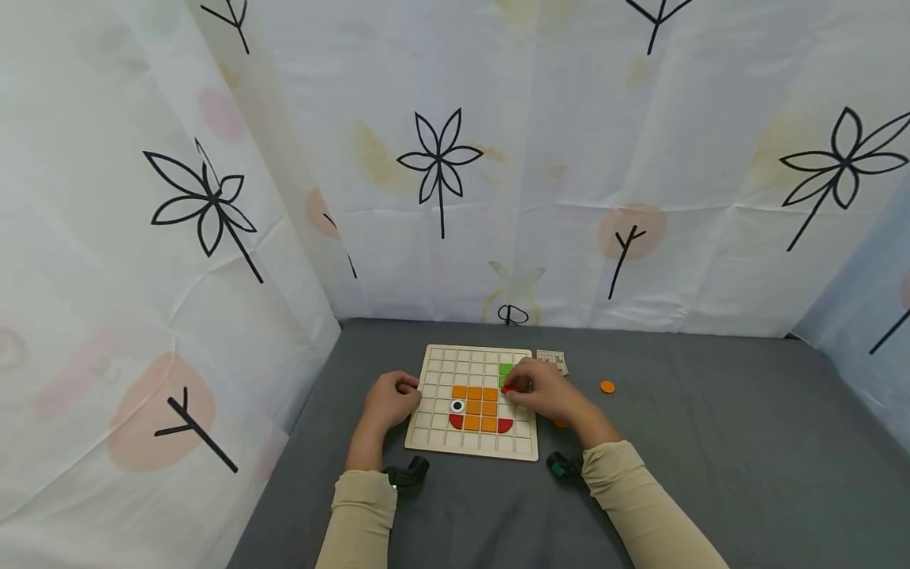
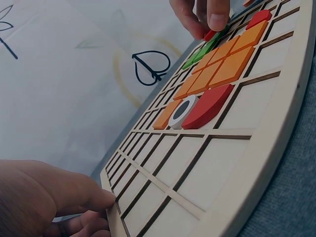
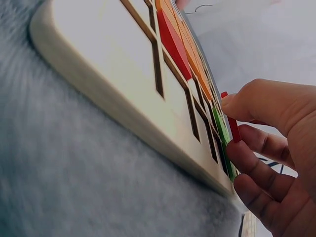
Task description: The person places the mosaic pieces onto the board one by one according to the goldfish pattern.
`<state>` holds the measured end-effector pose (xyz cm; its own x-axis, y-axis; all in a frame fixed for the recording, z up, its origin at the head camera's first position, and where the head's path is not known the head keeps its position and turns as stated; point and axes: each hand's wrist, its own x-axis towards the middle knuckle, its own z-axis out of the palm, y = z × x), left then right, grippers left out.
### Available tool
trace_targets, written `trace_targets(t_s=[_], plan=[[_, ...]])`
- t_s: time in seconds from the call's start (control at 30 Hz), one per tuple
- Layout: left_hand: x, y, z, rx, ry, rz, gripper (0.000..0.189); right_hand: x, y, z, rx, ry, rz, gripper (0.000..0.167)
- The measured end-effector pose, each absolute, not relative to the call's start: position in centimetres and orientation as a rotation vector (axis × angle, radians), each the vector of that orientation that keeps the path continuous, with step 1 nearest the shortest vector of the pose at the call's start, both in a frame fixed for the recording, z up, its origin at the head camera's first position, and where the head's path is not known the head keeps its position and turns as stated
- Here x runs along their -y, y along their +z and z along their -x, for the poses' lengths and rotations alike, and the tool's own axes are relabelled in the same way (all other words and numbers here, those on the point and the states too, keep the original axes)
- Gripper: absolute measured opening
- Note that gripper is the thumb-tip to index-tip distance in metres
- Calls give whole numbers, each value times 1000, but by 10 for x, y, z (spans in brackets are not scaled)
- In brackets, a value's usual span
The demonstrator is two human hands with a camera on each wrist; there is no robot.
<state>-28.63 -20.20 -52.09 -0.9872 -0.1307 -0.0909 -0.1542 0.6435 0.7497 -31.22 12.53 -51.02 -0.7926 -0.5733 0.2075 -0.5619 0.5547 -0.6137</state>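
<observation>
A pale wooden grid board (image 1: 437, 438) lies on the table, its squares partly filled with coloured tiles. At its left edge my left hand (image 1: 392, 400) grips the rim, one fingertip on top and other fingers curled beside it. Between the thumb and fingers of my right hand (image 1: 543, 387) is a small red tile (image 3: 233, 123), held over the board's right side near the green tiles (image 2: 200, 54). Orange tiles (image 2: 229, 66) form a block mid-board. Beside them sit a white eye tile (image 1: 457, 406) and red rounded tiles (image 2: 210, 106) at the block's lower corners.
A small gridded card (image 1: 553, 359) lies behind the board's right corner, partly covered by the right hand. An orange round piece (image 1: 607, 386) rests to the right, and another orange piece (image 1: 561, 423) shows under the right wrist. Patterned curtains (image 1: 526, 182) surround the grey table (image 1: 711, 442).
</observation>
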Motion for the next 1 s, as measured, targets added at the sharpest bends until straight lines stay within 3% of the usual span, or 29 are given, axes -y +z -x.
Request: trace_targets(t_s=[0.2,0.43,0.67,1.0], plan=[[202,-520,286,-2838,1295,220,19,-118,-511,314,-2758,-1092,1058,12],[202,-520,284,-2847,1293,207,20,-109,-511,314,-2714,-1142,1024,24],[202,-520,284,-2845,1290,199,20,-101,-508,314,-2691,-1139,1039,15],[203,-520,284,-2841,1296,212,20,-92,-511,318,-2673,-1142,1077,19]])
